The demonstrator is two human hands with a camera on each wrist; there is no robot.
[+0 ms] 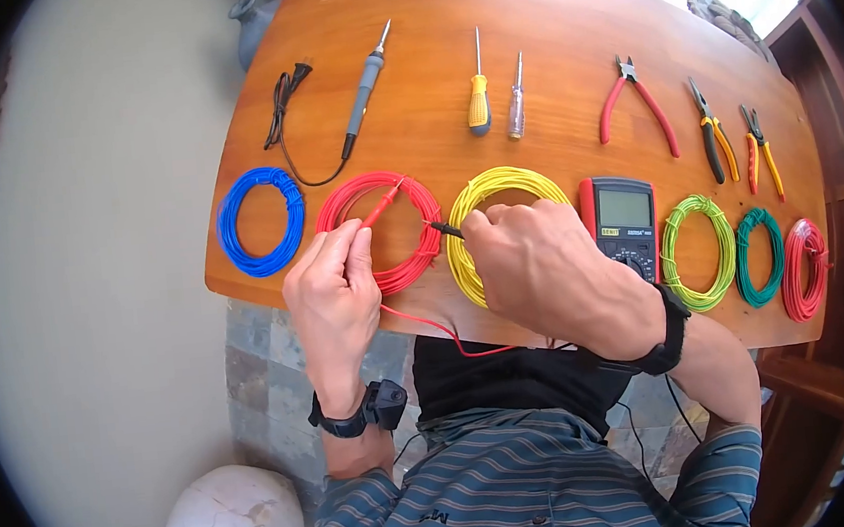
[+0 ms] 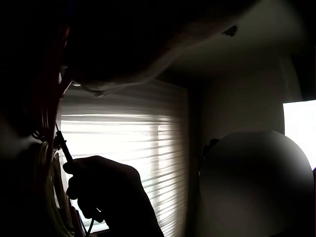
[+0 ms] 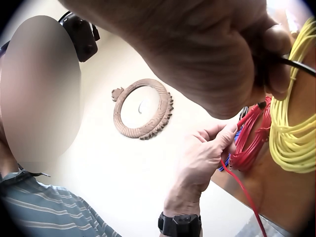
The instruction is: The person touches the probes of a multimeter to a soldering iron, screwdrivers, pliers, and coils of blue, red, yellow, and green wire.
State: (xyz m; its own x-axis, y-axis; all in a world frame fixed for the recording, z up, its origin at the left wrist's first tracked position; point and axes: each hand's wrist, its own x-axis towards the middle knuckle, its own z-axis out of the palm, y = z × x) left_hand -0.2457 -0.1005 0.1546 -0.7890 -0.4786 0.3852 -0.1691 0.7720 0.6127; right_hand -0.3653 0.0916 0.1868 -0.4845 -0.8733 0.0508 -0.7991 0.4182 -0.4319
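Note:
My left hand (image 1: 334,286) pinches a red test probe (image 1: 382,205) between thumb and fingers. Its tip reaches the far side of a red wire coil (image 1: 403,279), and a red lead (image 3: 243,186) trails down from the hand. In my right hand (image 1: 542,258) is a black test probe (image 1: 448,230), its tip at the coil's right side. This hand hangs over a yellow wire coil (image 1: 461,272) and covers part of it. Right of it lies a red and dark grey multimeter (image 1: 624,210). The left wrist view shows the right hand (image 2: 106,185) and black probe in silhouette.
A blue coil (image 1: 227,230) lies at the left, with a soldering iron (image 1: 361,98) behind. Two screwdrivers (image 1: 479,106) and red-handled cutters (image 1: 656,107) lie farther back, two pliers (image 1: 710,138) to the right. Yellow-green (image 1: 671,260), green (image 1: 746,265) and red-pink (image 1: 797,276) coils line the right front.

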